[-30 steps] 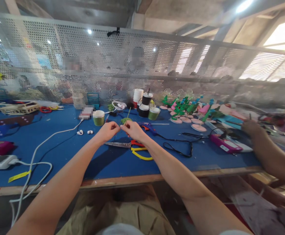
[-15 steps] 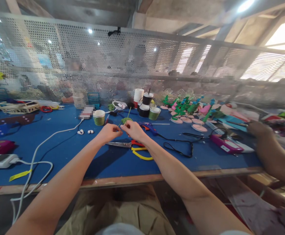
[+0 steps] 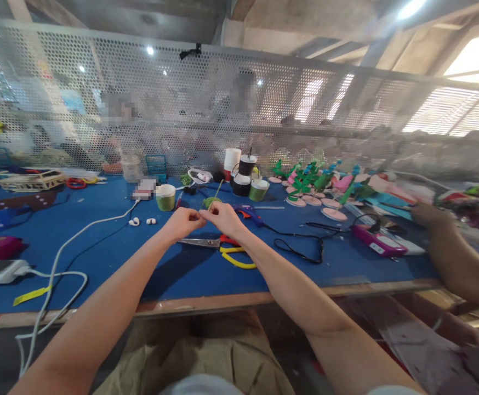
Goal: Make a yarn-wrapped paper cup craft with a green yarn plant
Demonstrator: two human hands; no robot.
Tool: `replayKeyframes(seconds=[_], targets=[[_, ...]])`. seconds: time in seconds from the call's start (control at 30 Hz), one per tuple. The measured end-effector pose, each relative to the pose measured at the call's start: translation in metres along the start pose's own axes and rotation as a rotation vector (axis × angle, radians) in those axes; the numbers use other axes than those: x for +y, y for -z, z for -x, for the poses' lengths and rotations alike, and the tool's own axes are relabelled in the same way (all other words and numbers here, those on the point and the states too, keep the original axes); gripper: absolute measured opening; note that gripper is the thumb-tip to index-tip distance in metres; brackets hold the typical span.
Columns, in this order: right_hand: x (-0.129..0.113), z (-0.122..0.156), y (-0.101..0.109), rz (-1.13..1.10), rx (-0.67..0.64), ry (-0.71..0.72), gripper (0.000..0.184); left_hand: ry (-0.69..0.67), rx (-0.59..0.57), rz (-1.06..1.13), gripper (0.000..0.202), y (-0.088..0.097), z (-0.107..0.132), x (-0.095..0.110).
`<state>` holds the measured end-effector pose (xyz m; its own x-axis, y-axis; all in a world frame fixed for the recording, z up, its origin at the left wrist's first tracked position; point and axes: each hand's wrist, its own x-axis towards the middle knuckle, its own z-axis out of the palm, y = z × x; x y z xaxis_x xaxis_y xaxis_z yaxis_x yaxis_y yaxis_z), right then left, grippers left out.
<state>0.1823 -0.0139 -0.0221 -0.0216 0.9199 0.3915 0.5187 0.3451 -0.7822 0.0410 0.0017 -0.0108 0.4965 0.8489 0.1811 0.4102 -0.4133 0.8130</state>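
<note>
At a blue worktable [image 3: 112, 241], a thin green stem [image 3: 218, 191] is being held, apparently pinched between thumb and fingers of the right hand [image 3: 223, 216], its upper end being left free, perhaps so that it is not being covered. The left hand [image 3: 185, 220] is being held opposite, curled, its fingertips close to or touching the right's, probably for steadiness; whether anything is being grasped there cannot be told. Open scissors [image 3: 212, 243] are being left on the near side of the hands, yellow handle toward the right, likely for an easy reach. A blue glue gun [image 3: 252, 215], as it appears, is being left to the right, while a green cup [image 3: 166, 198] and leafy craft pieces [image 3: 305, 184] are being placed farther off, possibly out of the way of the forearms. The stem, above the right fingers at the table's middle, is being shown slender, straight, pale green and leaning right; a rounded green clump [image 3: 209, 203] is being partly hidden behind the fingers, any join being obscured.
</note>
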Motion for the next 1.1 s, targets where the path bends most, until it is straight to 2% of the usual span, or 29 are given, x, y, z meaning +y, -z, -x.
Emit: replayKeyframes(seconds=[0.2, 0.37, 0.6, 0.8, 1.0, 1.1], targets=[[-0.0039, 0.0016, 0.0034, -0.149, -0.152, 0.004, 0.022, 0.012, -0.031, 0.041, 0.028, 0.0042, 0.0002, 0.0004], [-0.0022, 0.0001, 0.0038, -0.095, -0.094, -0.022, 0.022, -0.006, -0.061, 0.05, 0.023, 0.0083, -0.0008, -0.0021], [-0.0031, -0.0002, 0.0022, 0.007, 0.0, -0.012, 0.025, -0.011, -0.004, 0.027, 0.018, 0.0056, -0.0009, -0.0013], [-0.0035, -0.0014, -0.0001, 0.039, 0.068, 0.029, 0.028, -0.008, 0.019, 0.033, 0.022, 0.0017, 0.0004, 0.0007], [-0.0042, 0.0021, 0.0018, -0.076, -0.112, 0.02, 0.022, -0.012, -0.007, 0.071, 0.026, 0.0011, 0.0001, -0.0015], [-0.0038, 0.0024, 0.0025, -0.062, -0.11, 0.014, 0.024, -0.006, -0.007, 0.08, 0.026, -0.0001, -0.0004, -0.003]])
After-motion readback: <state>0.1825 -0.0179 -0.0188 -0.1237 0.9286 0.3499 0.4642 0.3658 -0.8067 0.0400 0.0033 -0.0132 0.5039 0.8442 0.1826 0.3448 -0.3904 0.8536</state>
